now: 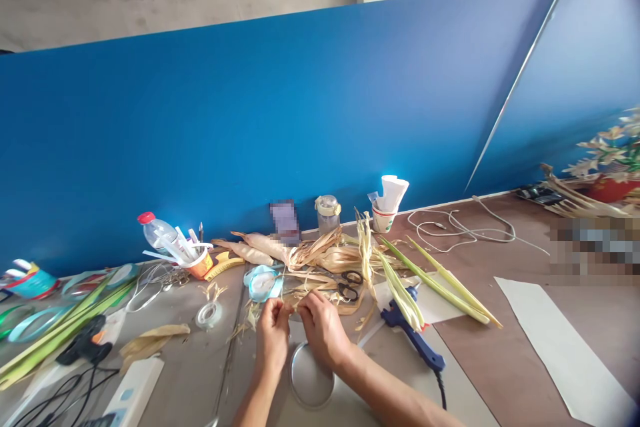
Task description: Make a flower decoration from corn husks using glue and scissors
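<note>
My left hand (pixel 273 333) and my right hand (pixel 323 330) meet over the middle of the table, fingertips pinched close together. Whatever thin thing they may hold is too small to make out. Just below my right hand a round metal-looking hoop (pixel 313 407) shows, partly covered by that hand; I cannot tell whether it is held. Beyond my fingers lie dried corn husks (pixel 327 259), black-handled scissors (pixel 349 290) and a roll of light blue ribbon (pixel 263 283). To the right of my right hand rests a blue glue gun (pixel 413 333).
A power strip (pixel 134 390), black cables and a roll of clear tape (pixel 209 313) are at left. Along the blue partition (pixel 300 113) stand a bottle (pixel 159 232), a jar (pixel 328 217) and a paper cup (pixel 385 219). Green leaves (pixel 440 280) and white paper (pixel 555 340) lie right.
</note>
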{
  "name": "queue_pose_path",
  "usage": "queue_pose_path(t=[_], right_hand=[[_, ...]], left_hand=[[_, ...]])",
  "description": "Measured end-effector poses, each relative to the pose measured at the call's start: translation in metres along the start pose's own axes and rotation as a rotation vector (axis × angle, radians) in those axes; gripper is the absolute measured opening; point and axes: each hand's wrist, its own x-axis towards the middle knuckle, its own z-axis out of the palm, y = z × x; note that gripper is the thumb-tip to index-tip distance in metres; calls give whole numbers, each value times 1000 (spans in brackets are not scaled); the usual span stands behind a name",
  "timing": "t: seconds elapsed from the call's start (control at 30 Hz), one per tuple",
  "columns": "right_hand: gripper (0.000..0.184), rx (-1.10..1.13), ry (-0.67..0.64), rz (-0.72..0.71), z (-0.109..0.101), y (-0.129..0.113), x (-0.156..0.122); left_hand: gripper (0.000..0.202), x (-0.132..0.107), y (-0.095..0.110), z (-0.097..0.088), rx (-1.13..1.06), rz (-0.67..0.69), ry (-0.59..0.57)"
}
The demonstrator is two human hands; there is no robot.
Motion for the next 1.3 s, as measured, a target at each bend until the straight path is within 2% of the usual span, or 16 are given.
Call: queue_pose_path(t=[0.17, 0.3, 0.43, 0.6, 0.67, 0.87, 1.03, 1.1, 1.23, 1.3], right_hand=[[20, -223, -75, -194, 1, 1, -3], [20, -203, -86, -193, 1, 3, -2], [21, -101, -89, -156, -2, 6, -1], [18, 69, -142, -141, -11, 6, 5], [14, 164, -191, -104, -15, 6, 7], [8, 434, -387, 130, -26, 3, 12], [16, 634, -516, 63, -30, 2, 14], [14, 625, -510, 34, -30, 3, 14], [6, 552, -341, 19, -26, 7, 11], [5, 532, -309, 18, -25, 7, 10]], left_hand=[[31, 2, 1, -2, -78, -80, -15], [33, 1, 5, -4, -110, -118, -95], [34, 0, 7, -4, -164, -155, -153], [36, -1, 18, -10, -323, -301, -329], [36, -2, 24, -13, -384, -362, -387], [31, -5, 32, -19, -505, -488, -542], [30, -8, 34, -19, -568, -522, -576], [30, -9, 34, -17, -575, -518, -549], [30, -10, 36, -14, -587, -496, -489], [31, -10, 37, -13, -571, -491, -469]])
